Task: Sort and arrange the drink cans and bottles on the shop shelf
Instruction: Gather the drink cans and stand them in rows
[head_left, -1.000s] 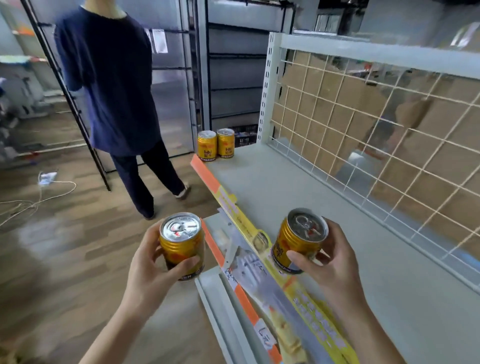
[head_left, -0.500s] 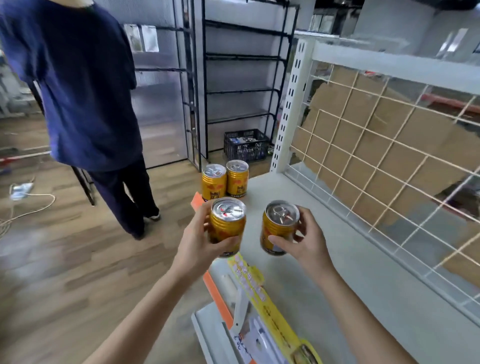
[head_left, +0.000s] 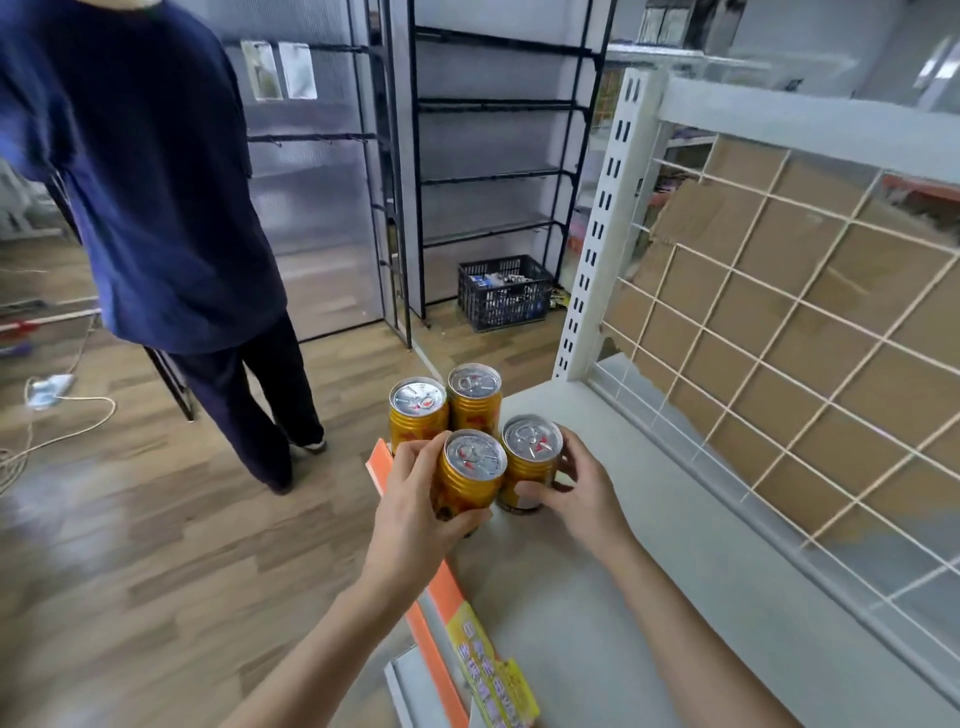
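Gold-coloured metal drink cans with silver pull-tab lids (head_left: 475, 452), four in number, are gathered in a tight square at the far left corner of the white metal shelf board (head_left: 649, 597). Two are standing upright at the very end of the board, side by side and touching: the outer standing can (head_left: 418, 415) at the front edge and the inner standing can (head_left: 474, 397).

Just on the near side of them, two more cans are held. The left hand (head_left: 415, 506) is wrapped around the left held can (head_left: 470, 480) at the front edge, above the orange price strip (head_left: 436, 608). The base of this can is covered by the hand, so it cannot be told if the can is set down.

The right hand (head_left: 582, 493) is clasping the right held can (head_left: 530, 467) low on its body, between thumb and curled fingers.

The back edge of the board is closed by a white wire grid (head_left: 779, 338) with brown cardboard behind it. On the wooden floor a person in dark blue clothes (head_left: 156, 182) is seen, and a black plastic crate (head_left: 504, 299) further away.
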